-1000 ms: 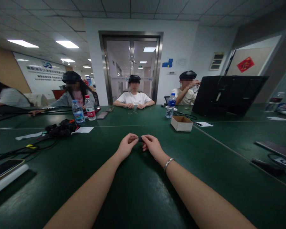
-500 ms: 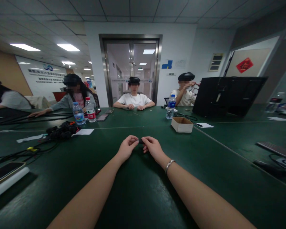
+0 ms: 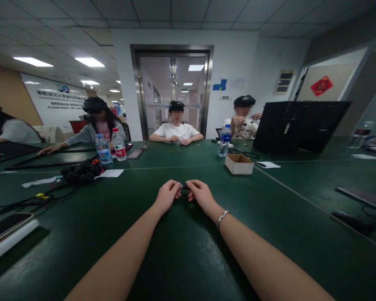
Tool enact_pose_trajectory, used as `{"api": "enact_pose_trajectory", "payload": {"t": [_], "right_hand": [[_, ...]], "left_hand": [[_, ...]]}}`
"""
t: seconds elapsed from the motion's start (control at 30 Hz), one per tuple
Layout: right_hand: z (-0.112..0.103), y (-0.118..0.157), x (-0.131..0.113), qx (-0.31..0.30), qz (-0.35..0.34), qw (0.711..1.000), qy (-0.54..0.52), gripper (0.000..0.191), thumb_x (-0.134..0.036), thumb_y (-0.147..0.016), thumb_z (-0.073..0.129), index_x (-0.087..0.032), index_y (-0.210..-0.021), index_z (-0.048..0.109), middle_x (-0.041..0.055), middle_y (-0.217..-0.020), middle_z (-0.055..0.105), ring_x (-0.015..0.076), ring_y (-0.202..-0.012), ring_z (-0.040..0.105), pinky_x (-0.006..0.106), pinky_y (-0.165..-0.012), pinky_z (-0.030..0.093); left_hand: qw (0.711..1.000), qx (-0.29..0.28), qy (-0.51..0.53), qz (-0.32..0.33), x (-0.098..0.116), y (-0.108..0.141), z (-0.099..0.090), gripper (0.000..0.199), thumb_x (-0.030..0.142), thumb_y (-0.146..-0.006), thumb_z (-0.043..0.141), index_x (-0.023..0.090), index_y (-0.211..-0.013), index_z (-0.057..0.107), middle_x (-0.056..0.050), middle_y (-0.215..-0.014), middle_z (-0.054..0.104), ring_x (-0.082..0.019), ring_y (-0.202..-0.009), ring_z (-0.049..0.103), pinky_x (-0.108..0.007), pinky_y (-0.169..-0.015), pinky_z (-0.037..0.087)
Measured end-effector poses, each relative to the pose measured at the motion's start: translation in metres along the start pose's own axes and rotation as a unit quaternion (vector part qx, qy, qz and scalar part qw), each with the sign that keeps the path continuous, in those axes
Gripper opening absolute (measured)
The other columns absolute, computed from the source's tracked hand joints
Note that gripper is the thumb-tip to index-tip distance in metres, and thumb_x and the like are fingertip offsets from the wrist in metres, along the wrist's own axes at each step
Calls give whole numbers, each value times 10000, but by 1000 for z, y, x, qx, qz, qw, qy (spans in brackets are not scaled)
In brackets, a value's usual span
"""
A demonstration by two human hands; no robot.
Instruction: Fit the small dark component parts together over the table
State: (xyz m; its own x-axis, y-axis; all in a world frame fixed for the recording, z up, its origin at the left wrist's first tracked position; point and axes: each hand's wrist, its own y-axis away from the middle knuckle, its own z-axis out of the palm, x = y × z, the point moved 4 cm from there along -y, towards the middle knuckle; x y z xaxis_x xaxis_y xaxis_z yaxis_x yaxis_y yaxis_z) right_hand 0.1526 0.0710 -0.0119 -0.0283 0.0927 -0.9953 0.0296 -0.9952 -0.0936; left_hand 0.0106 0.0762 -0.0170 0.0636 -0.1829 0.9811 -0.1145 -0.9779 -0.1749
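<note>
Just over the table, between my two hands, is a small black stick (image 3: 184, 186) with a greyish end towards the left; it resembles a USB stick, though it is too small to be sure. My left hand (image 3: 167, 196) pinches at its grey end between thumb and fingertips. My right hand (image 3: 201, 194), with a silver bracelet (image 3: 223, 218) at the wrist, grips the black end in a pinch. The fingertips hide much of the stick.
Beyond my hands stand an open cardboard box (image 3: 240, 166) and a water bottle (image 3: 224, 141). Two more bottles (image 3: 119, 146) are at left, near black gear (image 3: 83, 172) and cables. A phone (image 3: 8, 225) lies near left, a monitor (image 3: 301, 125) stands right. Several people sit around the green table (image 3: 188, 251).
My left hand has shifted slightly left and down, and a grey end of the stick now shows. My right hand stays almost still. A person across, at right, has lowered a hand from the face.
</note>
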Motion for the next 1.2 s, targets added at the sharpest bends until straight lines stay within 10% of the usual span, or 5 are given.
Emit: {"api": "enact_pose_trajectory", "payload": {"t": [0.27, 0.67, 1.2], "right_hand": [[-1, 1, -2, -1, 3, 1000, -2, 176, -269, -822, 578, -126, -919, 609, -35, -562, 554, 59, -421, 524, 164, -399, 463], [2, 3, -4, -23, 11, 1000, -12, 130, -199, -820, 566, -115, -909, 612, -19, -626, 564, 54, -451, 523, 165, -405, 459], [0, 2, -3, -9, 10, 1000, -18, 130, -231, -820, 575, -131, -897, 605, -9, -632, 596, 55, -445, 530, 161, -402, 465]], "left_hand": [[998, 13, 22, 58, 11, 4, -6, 415, 305, -655, 663, 186, -1032, 535, -62, -964, 577, -164, -911, 556, -297, -842, 447], [979, 7, -198, 39, 10, 7, -8, 526, 620, -818, 342, 166, -658, 553, -32, -638, 543, -139, -602, 499, -250, -579, 383], [985, -49, -155, 64, 15, 13, -7, 274, 414, -769, 536, 211, -953, 532, -11, -850, 569, -128, -680, 557, -235, -627, 424]]}}
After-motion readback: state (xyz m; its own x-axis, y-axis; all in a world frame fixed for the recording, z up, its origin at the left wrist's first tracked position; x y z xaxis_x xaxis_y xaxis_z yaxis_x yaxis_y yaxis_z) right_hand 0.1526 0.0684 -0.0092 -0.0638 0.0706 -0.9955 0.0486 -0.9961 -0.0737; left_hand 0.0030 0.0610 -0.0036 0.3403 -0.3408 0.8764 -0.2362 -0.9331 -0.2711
